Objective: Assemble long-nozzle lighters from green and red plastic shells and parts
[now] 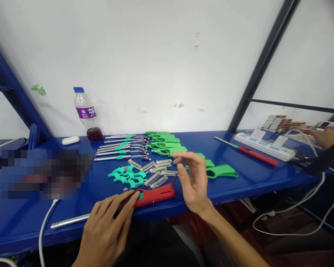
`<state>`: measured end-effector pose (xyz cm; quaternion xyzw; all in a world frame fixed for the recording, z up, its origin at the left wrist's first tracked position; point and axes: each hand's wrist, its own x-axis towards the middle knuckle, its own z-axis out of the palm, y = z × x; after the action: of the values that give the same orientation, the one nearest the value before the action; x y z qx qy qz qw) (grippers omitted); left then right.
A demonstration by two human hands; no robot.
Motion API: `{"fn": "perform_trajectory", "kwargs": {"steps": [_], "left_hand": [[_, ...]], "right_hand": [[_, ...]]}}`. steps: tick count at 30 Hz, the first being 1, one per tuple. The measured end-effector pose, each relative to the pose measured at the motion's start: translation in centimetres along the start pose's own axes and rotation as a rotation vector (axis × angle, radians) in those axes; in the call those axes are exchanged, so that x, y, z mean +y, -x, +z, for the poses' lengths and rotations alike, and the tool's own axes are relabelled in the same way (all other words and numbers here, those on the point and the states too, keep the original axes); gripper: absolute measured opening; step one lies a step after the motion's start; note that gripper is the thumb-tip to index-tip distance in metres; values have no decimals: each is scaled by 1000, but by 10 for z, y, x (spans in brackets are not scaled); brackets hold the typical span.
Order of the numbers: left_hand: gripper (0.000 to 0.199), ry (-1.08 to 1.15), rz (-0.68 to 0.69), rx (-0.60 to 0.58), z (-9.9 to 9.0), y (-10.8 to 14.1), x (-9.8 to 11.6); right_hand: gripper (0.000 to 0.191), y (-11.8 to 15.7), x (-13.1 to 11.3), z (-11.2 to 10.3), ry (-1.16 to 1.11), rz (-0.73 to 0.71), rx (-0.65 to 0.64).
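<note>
Near the front edge of the blue table, my left hand (108, 222) is wrapped over a red lighter (156, 195) with a silver barrel (69, 221) pointing left. My right hand (193, 178) is raised just right of the lighter's end, thumb and index finger close together on a thin dark rod (174, 178) that reaches down to that end. Behind the lighter lie teal trigger pieces (128, 178) and clear fuel tanks (158, 181). Farther back are rows of silver barrels with wires (111, 152) and green handle shells (222, 171).
A drink bottle (87, 115) and a white case (70, 140) stand at the back left, near a blurred patch. At right are another red lighter (257, 155), a power strip (264, 146), cables and another person's hand (327, 139).
</note>
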<state>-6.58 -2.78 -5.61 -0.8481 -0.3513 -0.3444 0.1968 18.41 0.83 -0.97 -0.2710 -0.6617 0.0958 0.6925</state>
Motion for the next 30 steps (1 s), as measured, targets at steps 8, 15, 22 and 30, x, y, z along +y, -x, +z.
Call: {"fn": "perform_trajectory", "kwargs": {"steps": [8, 15, 22, 30], "left_hand": [[44, -23, -38, 15, 0, -2, 2], [44, 4, -44, 37, 1, -2, 1], [44, 33, -17, 74, 2, -2, 0], [42, 49, 4, 100, 2, -2, 0]], "right_hand": [[26, -1, 2, -3, -62, -44, 63], [25, 1, 2, -4, 31, -130, 56], [34, 4, 4, -3, 1, -45, -3], [38, -1, 1, -5, -159, 260, -94]]}}
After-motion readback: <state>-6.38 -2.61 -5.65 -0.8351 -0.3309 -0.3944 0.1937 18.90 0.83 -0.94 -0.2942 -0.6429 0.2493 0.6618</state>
